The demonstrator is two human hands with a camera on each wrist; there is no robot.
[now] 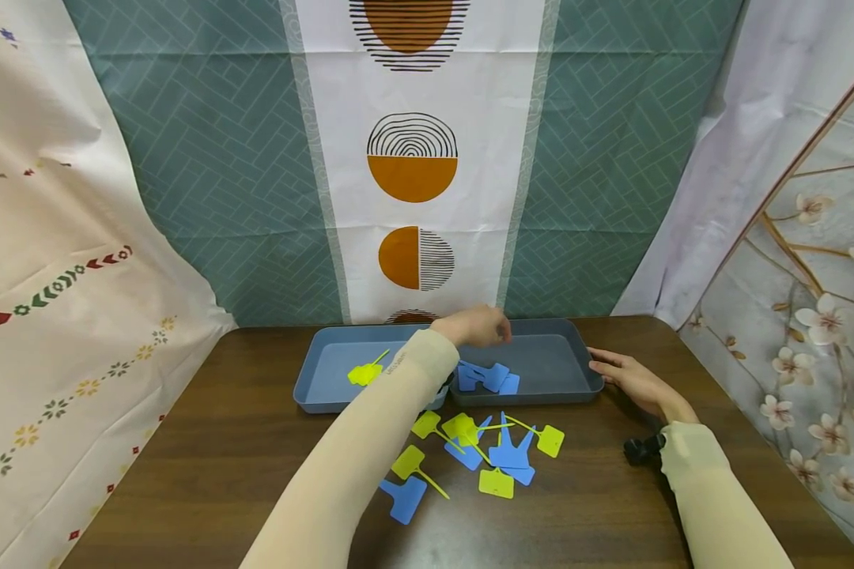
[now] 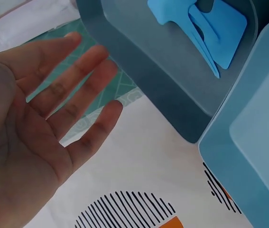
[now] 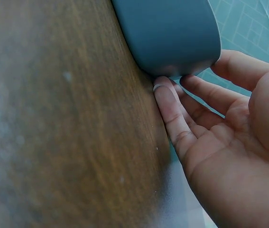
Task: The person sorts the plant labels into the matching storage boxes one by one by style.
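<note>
My left hand (image 1: 473, 326) hovers over the back of the dark grey tray (image 1: 551, 391), palm showing and fingers spread in the left wrist view, with nothing in them. Blue T-shaped plant labels (image 1: 496, 376) lie at that tray's left end. On the right, my right hand (image 1: 640, 382) touches the dark tray's right end wall with its fingertips (image 3: 165, 92), the thumb up near the rim. A lighter blue tray (image 1: 316, 407) stands alongside, holding yellow plant labels (image 1: 363, 375); my left sleeve covers part of it.
Loose yellow labels (image 1: 496, 484) and blue labels (image 1: 404, 499) lie mixed on the brown wooden table (image 1: 576, 514) in front of the trays. A patterned cloth (image 1: 221, 158) hangs behind the table's back edge, with more cloth at both sides.
</note>
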